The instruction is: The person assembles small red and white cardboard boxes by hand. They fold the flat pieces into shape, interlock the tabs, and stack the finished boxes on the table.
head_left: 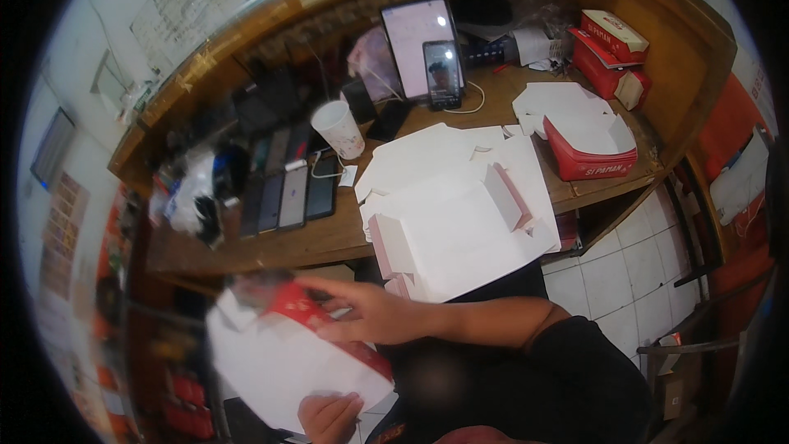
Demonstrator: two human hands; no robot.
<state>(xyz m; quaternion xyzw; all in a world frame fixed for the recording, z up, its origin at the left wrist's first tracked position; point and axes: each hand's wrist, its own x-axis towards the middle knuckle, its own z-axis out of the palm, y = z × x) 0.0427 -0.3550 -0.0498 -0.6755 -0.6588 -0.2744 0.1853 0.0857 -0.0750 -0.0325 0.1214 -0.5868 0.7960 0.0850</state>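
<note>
A partly folded cardboard food box (pixel 271 362), white inside and red outside, is tilted over the lower left, off the desk's front edge. My right hand (pixel 374 312) reaches across from the right, its fingers closed on the box's red side panel. Near the bottom, my left hand (pixel 330 418) grips the white lower edge with the fingers curled over it. The far corner of this box is smeared by motion. On the desk beyond lie white box blanks (pixel 460 205) with some side flaps standing up.
An open-topped red box (pixel 590 148) stands at the desk's right, with closed red boxes (pixel 612 37) behind. A paper cup (pixel 338 129), several phones (pixel 293 196) and a tablet (pixel 423 41) with a phone (pixel 442 74) leaning on it occupy the wooden desk (pixel 329 242).
</note>
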